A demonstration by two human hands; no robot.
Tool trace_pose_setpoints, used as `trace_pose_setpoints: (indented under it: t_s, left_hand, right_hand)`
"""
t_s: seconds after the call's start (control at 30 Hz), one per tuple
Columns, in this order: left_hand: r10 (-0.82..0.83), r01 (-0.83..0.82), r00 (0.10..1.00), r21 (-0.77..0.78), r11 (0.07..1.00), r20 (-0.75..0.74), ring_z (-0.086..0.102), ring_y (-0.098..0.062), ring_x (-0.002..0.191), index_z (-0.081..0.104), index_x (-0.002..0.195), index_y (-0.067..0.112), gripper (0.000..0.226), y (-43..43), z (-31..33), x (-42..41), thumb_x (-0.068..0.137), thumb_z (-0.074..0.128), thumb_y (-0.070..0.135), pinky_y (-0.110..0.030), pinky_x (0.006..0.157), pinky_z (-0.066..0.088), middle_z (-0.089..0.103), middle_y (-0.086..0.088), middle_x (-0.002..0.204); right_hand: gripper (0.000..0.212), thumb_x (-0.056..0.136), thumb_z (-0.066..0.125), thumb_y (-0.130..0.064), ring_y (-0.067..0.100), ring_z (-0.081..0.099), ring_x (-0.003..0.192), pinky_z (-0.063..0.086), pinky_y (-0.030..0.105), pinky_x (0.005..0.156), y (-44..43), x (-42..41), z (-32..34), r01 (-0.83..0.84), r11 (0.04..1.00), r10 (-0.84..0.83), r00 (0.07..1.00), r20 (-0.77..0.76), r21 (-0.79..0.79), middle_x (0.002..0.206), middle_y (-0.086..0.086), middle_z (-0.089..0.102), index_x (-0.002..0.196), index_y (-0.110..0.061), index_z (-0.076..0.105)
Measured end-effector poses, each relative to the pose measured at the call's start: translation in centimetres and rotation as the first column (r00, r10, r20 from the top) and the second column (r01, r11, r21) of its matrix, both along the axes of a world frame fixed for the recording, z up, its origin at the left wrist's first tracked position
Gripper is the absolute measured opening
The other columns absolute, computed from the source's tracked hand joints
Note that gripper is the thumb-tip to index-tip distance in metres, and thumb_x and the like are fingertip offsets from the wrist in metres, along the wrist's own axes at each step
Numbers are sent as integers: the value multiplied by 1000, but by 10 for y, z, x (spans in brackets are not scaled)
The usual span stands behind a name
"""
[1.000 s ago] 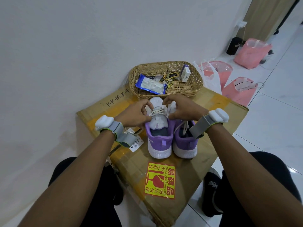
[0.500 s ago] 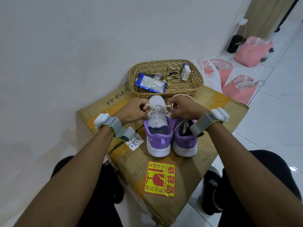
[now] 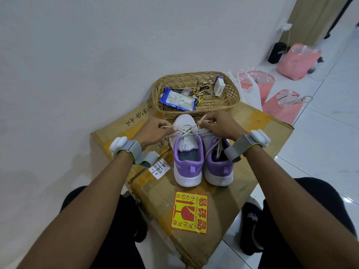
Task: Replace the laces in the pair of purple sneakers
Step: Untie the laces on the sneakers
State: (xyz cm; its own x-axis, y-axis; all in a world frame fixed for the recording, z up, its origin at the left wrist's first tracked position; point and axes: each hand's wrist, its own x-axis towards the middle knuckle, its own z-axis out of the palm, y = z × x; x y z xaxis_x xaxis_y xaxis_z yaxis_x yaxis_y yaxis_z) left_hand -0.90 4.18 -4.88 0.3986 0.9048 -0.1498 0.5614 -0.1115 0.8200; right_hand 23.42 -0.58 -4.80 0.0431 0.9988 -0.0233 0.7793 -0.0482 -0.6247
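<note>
Two purple and white sneakers stand side by side on a cardboard box (image 3: 258, 133), heels toward me. Over the left sneaker (image 3: 186, 152) a cream lace (image 3: 184, 131) crosses near the toe. My left hand (image 3: 155, 131) pinches one end of that lace at the shoe's left side. My right hand (image 3: 217, 123) pinches the other end at the shoe's right side, pulled out and taut. The right sneaker (image 3: 218, 164) has a loose cream lace hanging over its opening, partly hidden by my right wrist.
A wicker basket (image 3: 231, 101) behind the shoes holds a blue-and-white packet (image 3: 177, 99), a small white box (image 3: 219, 88) and cords. Pink plastic bags (image 3: 281, 107) stand on the tiled floor at the right. A white wall is at the left. A yellow fragile sticker (image 3: 189, 212) faces me.
Both hands have moved apart from the middle of the left sneaker, drawing the lace ends outward to the sides and tightening the crossing.
</note>
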Motion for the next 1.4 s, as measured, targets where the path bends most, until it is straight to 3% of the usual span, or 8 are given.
trace_pose_setpoints:
  t_s: [0.23,0.4,0.6,0.8,0.97,1.13,1.27,1.4]
  left_hand:
    - [291,-236,885,190,953,-363,61,-47,80,58,64,14,22,22,-11,-20,83,54,26,-47,75,53,63,-23,85]
    - [-35,134,955,326,936,-293,52,-26,123,61,131,18,35,8,-13,0,97,61,25,-29,97,38,57,-7,135]
    - [-163,216,969,312,925,-187,65,-16,83,77,97,19,10,-2,-11,13,92,70,23,-43,81,54,74,2,89]
    - [273,-61,784,369,928,-558,63,-39,90,64,89,8,10,15,-10,-12,88,56,14,-43,72,50,66,-15,93]
    - [64,96,929,405,909,-364,59,-27,105,66,120,12,28,15,-15,-9,92,62,13,-35,87,46,67,-8,117]
    - [-169,250,952,330,910,-254,63,-18,92,73,112,20,20,0,-15,13,94,66,25,-40,85,51,73,0,101]
    - [102,63,923,406,912,-372,66,-21,91,73,94,25,8,2,-11,7,90,66,29,-39,78,55,72,4,95]
    - [383,-180,669,362,915,-636,63,-43,100,63,103,3,26,13,-6,-19,90,64,26,-46,83,53,65,-22,111]
  right_hand:
    - [27,90,51,-32,39,55,104,47,41,81,-2,8,-5,478,866,-500,823,269,147,112,18,57,92,-9,64]
    - [39,88,61,-31,28,51,113,43,41,97,2,-10,-5,58,968,-104,978,182,243,124,8,57,126,-21,58]
    - [9,87,69,-29,18,63,85,40,28,69,1,-16,-1,-192,981,189,973,135,10,88,-6,69,94,-27,74]
    - [20,84,58,-18,34,62,98,47,35,82,-2,-4,5,390,898,-438,751,494,203,100,10,69,96,-19,74]
    - [33,87,60,-23,30,51,114,40,43,96,-1,-7,0,23,976,-100,930,355,215,122,3,61,120,-25,64]
    - [12,86,66,-30,21,63,93,46,33,79,0,-21,-1,-156,985,131,952,278,70,97,-7,73,96,-32,73]
    - [14,82,63,-21,26,65,88,43,30,70,-3,-15,0,88,985,-140,910,391,147,92,0,72,88,-26,74]
    - [21,84,61,-11,34,61,106,44,36,84,-2,4,6,546,828,-519,659,544,128,105,14,67,103,-14,69]
